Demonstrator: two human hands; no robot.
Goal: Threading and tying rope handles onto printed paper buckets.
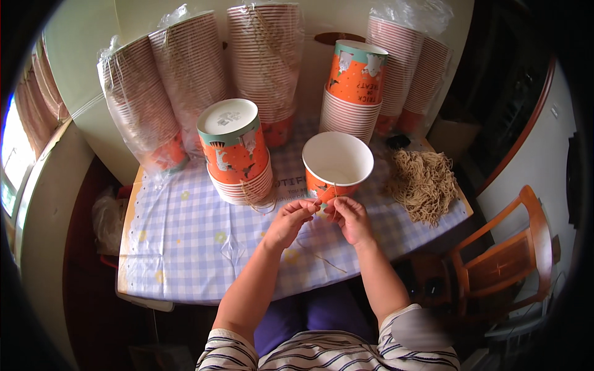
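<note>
While the orange bucket stands upright, the left hand and right hand pinch (it seems) thin cord.

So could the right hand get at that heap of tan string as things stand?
Likely yes: the heap of tan string sits off to its right, with only checked tablecloth between. The right hand seems busy with thin cord at the orange cup, though.
</note>
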